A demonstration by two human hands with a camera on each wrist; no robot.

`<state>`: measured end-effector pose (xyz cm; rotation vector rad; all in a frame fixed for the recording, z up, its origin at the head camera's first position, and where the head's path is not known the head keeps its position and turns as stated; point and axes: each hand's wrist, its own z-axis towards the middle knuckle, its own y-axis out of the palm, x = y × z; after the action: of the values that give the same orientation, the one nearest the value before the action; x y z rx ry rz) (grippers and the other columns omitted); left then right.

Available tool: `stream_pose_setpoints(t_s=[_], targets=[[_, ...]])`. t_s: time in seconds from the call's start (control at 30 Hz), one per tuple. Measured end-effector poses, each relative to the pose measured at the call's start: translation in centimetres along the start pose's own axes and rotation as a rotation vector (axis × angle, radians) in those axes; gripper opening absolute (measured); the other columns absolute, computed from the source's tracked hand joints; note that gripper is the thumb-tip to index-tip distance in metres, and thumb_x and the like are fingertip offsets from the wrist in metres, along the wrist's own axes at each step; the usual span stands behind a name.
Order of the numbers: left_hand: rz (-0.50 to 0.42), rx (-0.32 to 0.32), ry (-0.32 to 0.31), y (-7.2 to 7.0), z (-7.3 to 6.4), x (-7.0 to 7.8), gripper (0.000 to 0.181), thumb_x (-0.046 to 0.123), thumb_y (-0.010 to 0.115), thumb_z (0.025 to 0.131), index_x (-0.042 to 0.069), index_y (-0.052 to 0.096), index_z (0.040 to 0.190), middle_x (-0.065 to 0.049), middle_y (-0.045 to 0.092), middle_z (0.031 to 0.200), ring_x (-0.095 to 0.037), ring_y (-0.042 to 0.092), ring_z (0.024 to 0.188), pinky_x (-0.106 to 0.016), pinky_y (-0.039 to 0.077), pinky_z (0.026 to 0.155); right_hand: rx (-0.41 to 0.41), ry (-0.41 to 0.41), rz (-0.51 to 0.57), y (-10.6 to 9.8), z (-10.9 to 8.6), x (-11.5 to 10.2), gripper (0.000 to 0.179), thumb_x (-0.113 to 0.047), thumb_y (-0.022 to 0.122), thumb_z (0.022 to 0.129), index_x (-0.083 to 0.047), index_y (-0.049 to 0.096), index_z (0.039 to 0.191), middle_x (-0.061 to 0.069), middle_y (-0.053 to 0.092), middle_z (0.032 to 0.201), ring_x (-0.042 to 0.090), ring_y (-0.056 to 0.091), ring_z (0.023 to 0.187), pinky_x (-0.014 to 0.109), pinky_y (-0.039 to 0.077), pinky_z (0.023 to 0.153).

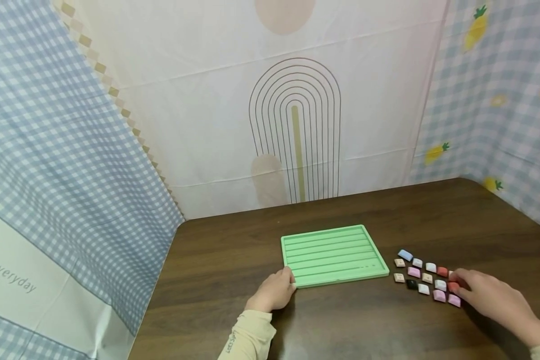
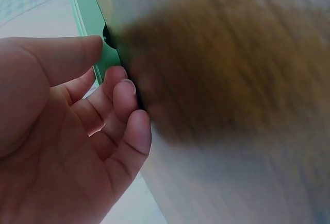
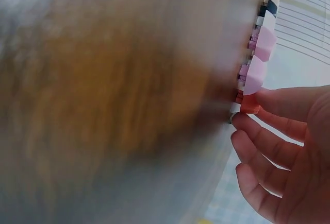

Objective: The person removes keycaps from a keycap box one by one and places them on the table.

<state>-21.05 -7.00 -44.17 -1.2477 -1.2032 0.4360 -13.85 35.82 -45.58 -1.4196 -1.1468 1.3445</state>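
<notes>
A green ridged tray (image 1: 333,255) lies on the table in the head view. My left hand (image 1: 275,290) holds its near left corner; in the left wrist view the thumb presses the edge of the tray (image 2: 109,59), fingers curled at the corner. To the right lies a loose group of keycaps in white, beige, pink, red, blue and black. At its right end my right hand (image 1: 490,295) pinches a red keycap (image 3: 250,104) between thumb and index finger. Pink keycaps (image 3: 256,74) sit beside the thumb. A pale keycap (image 1: 452,274) is partly hidden by the fingers.
The dark wooden table (image 1: 216,280) has its back edge against a hanging cloth with arch lines (image 1: 297,130). Blue checked cloths hang on the left (image 1: 72,125) and the right (image 1: 504,100). A blue keycap (image 1: 405,255) lies nearest the tray's right side.
</notes>
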Motion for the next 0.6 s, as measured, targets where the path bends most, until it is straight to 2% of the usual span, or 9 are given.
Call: stream_pose_setpoints(t_s=[0.13, 0.37, 0.5, 0.6], targets=[[0.013, 0.009, 0.004, 0.0, 0.1, 0.0, 0.004, 0.013, 0.051, 0.094, 0.01, 0.049, 0.095, -0.002, 0.053, 0.085, -0.018, 0.051, 0.074, -0.029, 0.041, 0.065, -0.005, -0.019, 0.003, 0.1, 0.3, -0.2, 0.018, -0.025, 0.063, 0.086, -0.009, 0.063, 0.094, 0.009, 0.065, 0.088, 0.028, 0.061, 0.076, 0.046, 0.044, 0.054], [0.061, 0.039, -0.016, 0.3, 0.5, 0.1, 0.005, 0.014, 0.049, 0.095, 0.01, 0.047, 0.095, -0.003, 0.051, 0.086, -0.019, 0.05, 0.075, -0.03, 0.041, 0.065, 0.017, -0.016, -0.007, -0.1, 0.6, -0.8, 0.022, -0.024, 0.063, 0.085, -0.006, 0.063, 0.098, 0.01, 0.064, 0.087, 0.026, 0.06, 0.075, 0.047, 0.044, 0.057], [0.074, 0.065, -0.036, 0.7, 0.7, 0.4, 0.012, 0.016, 0.048, 0.096, 0.01, 0.044, 0.105, -0.008, 0.053, 0.095, -0.026, 0.054, 0.084, -0.034, 0.044, 0.068, 0.083, -0.019, -0.018, -0.5, 0.5, -1.7, 0.022, -0.022, 0.063, 0.084, -0.004, 0.063, 0.098, 0.01, 0.062, 0.085, 0.028, 0.06, 0.074, 0.046, 0.045, 0.057], [0.078, 0.13, -0.048, 0.9, 0.5, 0.6, 0.024, 0.018, 0.047, 0.096, 0.006, 0.041, 0.116, -0.013, 0.053, 0.103, -0.03, 0.054, 0.091, -0.037, 0.046, 0.072, 0.134, -0.032, -0.01, -0.7, 0.5, -3.4, 0.027, -0.026, 0.062, 0.086, -0.004, 0.063, 0.102, 0.015, 0.063, 0.093, 0.036, 0.059, 0.082, 0.049, 0.045, 0.06]])
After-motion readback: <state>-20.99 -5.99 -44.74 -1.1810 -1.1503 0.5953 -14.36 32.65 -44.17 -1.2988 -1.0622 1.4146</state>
